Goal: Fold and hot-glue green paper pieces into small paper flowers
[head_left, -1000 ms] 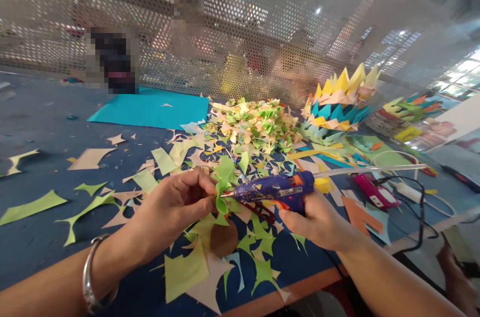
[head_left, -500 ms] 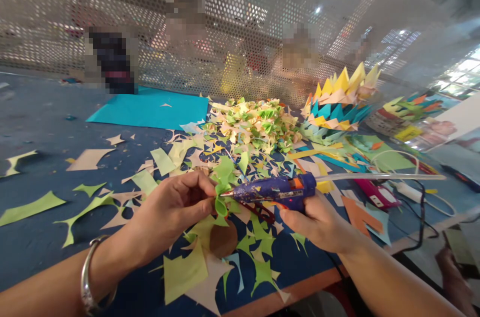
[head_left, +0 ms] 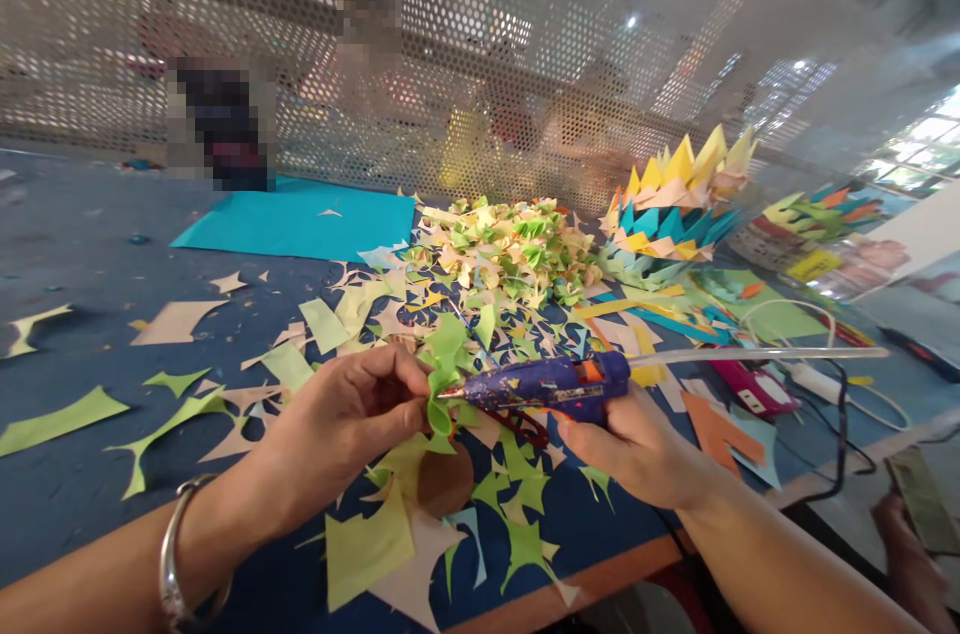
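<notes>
Between the thumb and fingers of my left hand is a curled green paper piece, pinched at its side. My right hand grips a purple hot glue gun by its handle, which the fingers mostly hide. The gun points left, its nozzle tip at the green paper; I cannot tell whether they touch. A long clear glue stick juts from the gun's back. Under the gun lies a dark red tool, partly hidden. A brown disc rests below my left fingertips among green paper scraps.
Behind my hands is a heap of small folded paper pieces. A blue sheet lies left of it, a tiered spiky paper ornament right. A pink power strip with cables sits right. A perforated metal panel borders the table.
Both hands stay almost in place, with the glue gun shifted very slightly. The nozzle tip shows a little more clearly against the green paper piece.
</notes>
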`<state>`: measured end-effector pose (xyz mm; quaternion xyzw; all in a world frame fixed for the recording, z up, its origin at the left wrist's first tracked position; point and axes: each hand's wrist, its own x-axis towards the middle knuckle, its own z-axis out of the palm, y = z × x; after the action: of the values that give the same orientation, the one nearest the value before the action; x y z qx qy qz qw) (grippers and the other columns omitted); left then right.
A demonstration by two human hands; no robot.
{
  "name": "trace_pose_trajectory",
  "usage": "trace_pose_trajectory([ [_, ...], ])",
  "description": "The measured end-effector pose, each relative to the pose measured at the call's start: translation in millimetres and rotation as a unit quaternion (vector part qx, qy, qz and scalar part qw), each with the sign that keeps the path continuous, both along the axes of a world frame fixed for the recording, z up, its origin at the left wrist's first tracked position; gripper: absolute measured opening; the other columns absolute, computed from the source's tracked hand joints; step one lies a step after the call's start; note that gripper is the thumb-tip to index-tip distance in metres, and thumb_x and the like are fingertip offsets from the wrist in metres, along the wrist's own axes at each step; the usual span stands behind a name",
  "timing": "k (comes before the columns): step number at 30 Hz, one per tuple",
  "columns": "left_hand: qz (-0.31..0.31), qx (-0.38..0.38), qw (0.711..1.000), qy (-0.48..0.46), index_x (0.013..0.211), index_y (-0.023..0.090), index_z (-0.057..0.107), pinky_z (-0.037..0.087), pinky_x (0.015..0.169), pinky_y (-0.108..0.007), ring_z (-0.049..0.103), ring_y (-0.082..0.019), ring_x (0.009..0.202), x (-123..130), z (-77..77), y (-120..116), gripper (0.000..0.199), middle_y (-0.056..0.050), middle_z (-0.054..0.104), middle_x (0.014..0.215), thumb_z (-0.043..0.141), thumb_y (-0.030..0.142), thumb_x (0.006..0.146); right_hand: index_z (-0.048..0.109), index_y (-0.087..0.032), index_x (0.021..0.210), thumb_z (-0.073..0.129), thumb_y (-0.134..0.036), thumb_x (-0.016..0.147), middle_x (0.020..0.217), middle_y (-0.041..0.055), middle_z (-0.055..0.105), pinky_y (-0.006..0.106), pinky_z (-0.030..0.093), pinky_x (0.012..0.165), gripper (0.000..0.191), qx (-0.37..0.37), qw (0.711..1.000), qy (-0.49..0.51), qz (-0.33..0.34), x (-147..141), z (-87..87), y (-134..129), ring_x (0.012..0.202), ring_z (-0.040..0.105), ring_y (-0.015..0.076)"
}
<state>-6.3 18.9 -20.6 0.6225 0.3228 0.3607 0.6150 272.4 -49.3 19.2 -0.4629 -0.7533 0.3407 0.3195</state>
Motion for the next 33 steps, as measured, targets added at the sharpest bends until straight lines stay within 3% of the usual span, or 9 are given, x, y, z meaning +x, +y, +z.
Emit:
trace_pose_trajectory([
  [14,-0.003,-0.028,0.999,0.023,0.081,0.020,0.068,0.052,0.068,-0.027,0.068,-0.016,0.074,1.2,0.0,1.2,0.019,-0.001,0.071,0.081,0.080,0.034,0.076,0.044,-0.026,0.070,0.055,-0.024,0.088,0.060,-0.0061,0.040,0.027,0.030,0.049,0.021,-0.027,1.000,0.000,-0.005,0.1,-1.1,0.0,0.055,0.036,0.0126],
  [20,-0.031,-0.046,0.997,0.057,0.078,0.020,0.069,0.045,0.058,-0.023,0.063,-0.013,0.062,4.3,1.3,-1.7,0.014,0.001,0.070,0.068,0.075,0.030,0.071,0.054,-0.025,0.075,0.066,-0.031,0.088,0.063,-0.0055,0.044,0.027,0.031,0.048,0.018,-0.057,0.996,0.070,-0.014,9.7,-5.1,1.6,0.055,0.037,0.0125],
  [23,0.023,-0.025,0.999,0.011,0.076,0.021,0.068,0.048,0.058,-0.023,0.064,-0.013,0.062,0.9,7.3,1.6,0.012,0.001,0.071,0.068,0.076,0.029,0.073,0.058,-0.024,0.074,0.071,-0.036,0.085,0.061,-0.0049,0.049,0.027,0.032,0.048,0.021,-0.087,0.988,0.100,-0.074,19.8,-2.9,10.9,0.053,0.041,0.0119],
  [28,0.199,-0.009,0.978,-0.060,0.077,0.021,0.067,0.054,0.062,-0.022,0.066,-0.011,0.062,-6.2,18.8,12.0,0.014,0.002,0.074,0.070,0.079,0.028,0.072,0.053,-0.023,0.060,0.072,-0.043,0.081,0.055,-0.0026,0.053,0.024,0.025,0.037,0.034,-0.211,0.954,0.091,-0.192,35.7,-4.7,43.8,0.046,0.047,0.0111],
  [33,0.230,0.026,0.971,-0.058,0.077,0.023,0.068,0.058,0.065,-0.022,0.072,-0.011,0.065,-5.4,22.2,12.5,0.016,0.003,0.075,0.069,0.079,0.031,0.069,0.056,-0.023,0.064,0.090,-0.059,0.063,0.060,-0.0030,0.056,0.023,0.039,0.043,0.050,-0.256,0.921,0.110,-0.272,47.7,-17.1,71.0,0.052,0.051,0.0117],
])
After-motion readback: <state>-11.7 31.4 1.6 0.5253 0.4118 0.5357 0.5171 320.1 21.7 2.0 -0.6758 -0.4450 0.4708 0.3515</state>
